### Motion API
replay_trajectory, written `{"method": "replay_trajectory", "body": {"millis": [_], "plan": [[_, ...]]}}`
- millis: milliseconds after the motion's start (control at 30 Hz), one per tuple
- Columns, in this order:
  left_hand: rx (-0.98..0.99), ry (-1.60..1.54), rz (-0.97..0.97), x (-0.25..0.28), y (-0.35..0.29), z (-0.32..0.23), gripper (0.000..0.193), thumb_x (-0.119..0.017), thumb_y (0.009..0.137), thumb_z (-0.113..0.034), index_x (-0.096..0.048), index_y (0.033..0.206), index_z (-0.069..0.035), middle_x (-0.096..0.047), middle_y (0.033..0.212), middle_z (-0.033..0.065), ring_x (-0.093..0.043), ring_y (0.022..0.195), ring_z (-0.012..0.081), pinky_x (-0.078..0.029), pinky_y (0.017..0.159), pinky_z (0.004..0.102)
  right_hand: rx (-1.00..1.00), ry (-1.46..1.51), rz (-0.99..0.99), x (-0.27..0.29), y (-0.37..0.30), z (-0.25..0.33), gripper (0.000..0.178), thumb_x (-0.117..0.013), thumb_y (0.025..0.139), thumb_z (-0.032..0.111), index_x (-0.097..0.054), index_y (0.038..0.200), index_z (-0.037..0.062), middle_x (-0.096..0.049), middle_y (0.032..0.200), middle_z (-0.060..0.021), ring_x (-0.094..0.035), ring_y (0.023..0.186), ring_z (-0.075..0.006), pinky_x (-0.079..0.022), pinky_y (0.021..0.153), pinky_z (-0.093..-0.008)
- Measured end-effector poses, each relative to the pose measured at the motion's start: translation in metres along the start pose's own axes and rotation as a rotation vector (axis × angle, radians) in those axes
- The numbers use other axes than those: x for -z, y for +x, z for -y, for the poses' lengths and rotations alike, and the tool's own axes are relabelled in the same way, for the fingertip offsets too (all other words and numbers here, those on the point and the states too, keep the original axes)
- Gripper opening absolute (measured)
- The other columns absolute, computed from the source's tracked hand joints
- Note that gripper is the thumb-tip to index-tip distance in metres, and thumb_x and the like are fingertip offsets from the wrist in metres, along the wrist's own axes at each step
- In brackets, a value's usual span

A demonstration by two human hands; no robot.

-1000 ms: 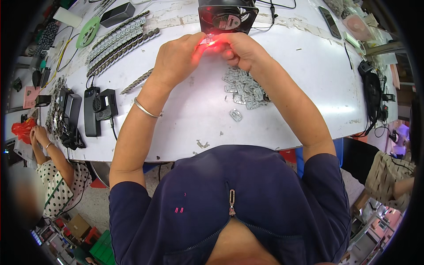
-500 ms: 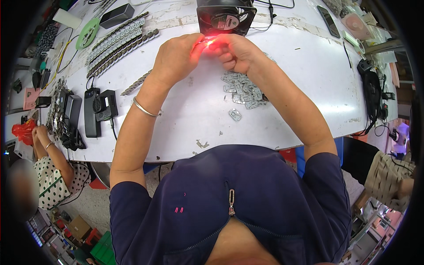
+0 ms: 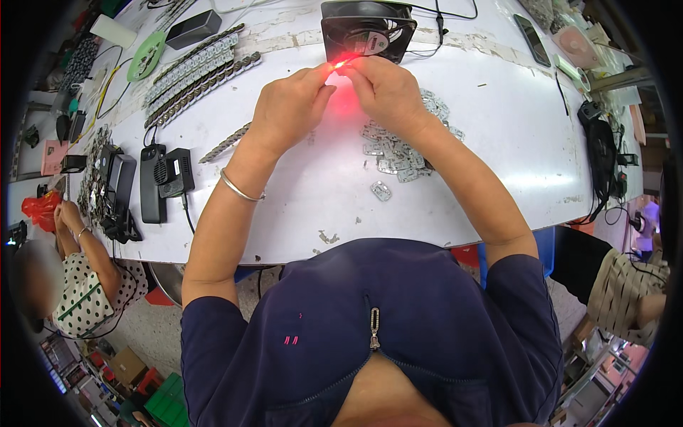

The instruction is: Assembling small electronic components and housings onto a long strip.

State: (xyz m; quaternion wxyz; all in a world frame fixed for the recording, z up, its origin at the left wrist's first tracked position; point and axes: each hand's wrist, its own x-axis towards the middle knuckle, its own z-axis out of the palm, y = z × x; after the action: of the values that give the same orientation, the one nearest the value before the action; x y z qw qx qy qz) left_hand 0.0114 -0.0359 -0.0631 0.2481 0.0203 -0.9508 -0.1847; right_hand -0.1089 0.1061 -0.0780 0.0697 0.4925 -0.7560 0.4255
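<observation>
My left hand [image 3: 290, 107] and my right hand [image 3: 390, 91] meet at the fingertips, just in front of a black fan [image 3: 366, 34]. Both are closed in a pinch around something small. A bright red glow covers it, so its kind cannot be made out. Below and partly behind my right hand lies a pile of small flat silver metal plates [image 3: 398, 158]. One loose plate [image 3: 380, 190] sits nearer to me. Left of my left wrist lies a short, dark, chain-like strip [image 3: 226, 142].
Several long strips of linked plates [image 3: 192, 75] lie at the back left, near a green tray [image 3: 146, 55]. Black power adapters [image 3: 162, 178] with cables stand on the left. A phone [image 3: 531, 40] lies back right. Another person [image 3: 89, 277] works at the left edge.
My right hand has turned, its back now facing up and its curled fingers less visible. The pinched fingertips stay by the fan, and the red glow now also falls on the table below.
</observation>
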Motion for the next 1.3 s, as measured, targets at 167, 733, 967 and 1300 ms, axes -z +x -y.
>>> {"method": "replay_trajectory", "body": {"millis": [167,733,967,1300], "plan": [[0.000,0.011,-0.006,0.000,-0.001,0.000,0.031,-0.069,0.083,-0.011,-0.062,0.113,-0.007,-0.068,0.083,0.0103,-0.065,0.064,0.0222,-0.051,0.058,0.0301,0.038,-0.047,-0.004,-0.002,-0.001,-0.002,0.011,-0.059,0.087,0.009,-0.067,0.095,0.0072,-0.064,0.081,-0.0086,-0.062,0.072,-0.0266,-0.051,0.062,-0.0340],[0.005,0.028,0.000,0.003,0.004,0.002,0.033,-0.067,0.083,-0.010,-0.061,0.116,-0.007,-0.066,0.079,0.0099,-0.064,0.063,0.0234,-0.051,0.057,0.0313,0.058,-0.041,-0.027,-0.003,0.009,0.000,0.013,-0.058,0.089,0.013,-0.067,0.092,0.0045,-0.063,0.075,-0.0116,-0.060,0.069,-0.0286,-0.048,0.060,-0.0355],[0.050,0.019,0.033,0.005,0.006,0.005,0.029,-0.064,0.084,-0.016,-0.060,0.112,-0.008,-0.068,0.084,0.0127,-0.066,0.071,0.0307,-0.054,0.061,0.0383,-0.400,0.234,0.248,-0.002,0.027,0.004,0.021,-0.060,0.088,0.024,-0.066,0.088,0.0036,-0.058,0.066,-0.0042,-0.052,0.053,-0.0151,-0.040,0.049,-0.0291],[0.078,-0.088,0.041,0.010,0.008,0.003,0.027,-0.064,0.085,-0.017,-0.063,0.109,-0.004,-0.068,0.088,0.0146,-0.066,0.076,0.0310,-0.053,0.066,0.0382,-1.161,1.128,0.458,0.014,0.039,0.001,0.014,-0.062,0.084,0.020,-0.061,0.082,0.0061,-0.054,0.067,0.0016,-0.028,0.044,-0.0022,-0.016,0.039,-0.0206]]}}
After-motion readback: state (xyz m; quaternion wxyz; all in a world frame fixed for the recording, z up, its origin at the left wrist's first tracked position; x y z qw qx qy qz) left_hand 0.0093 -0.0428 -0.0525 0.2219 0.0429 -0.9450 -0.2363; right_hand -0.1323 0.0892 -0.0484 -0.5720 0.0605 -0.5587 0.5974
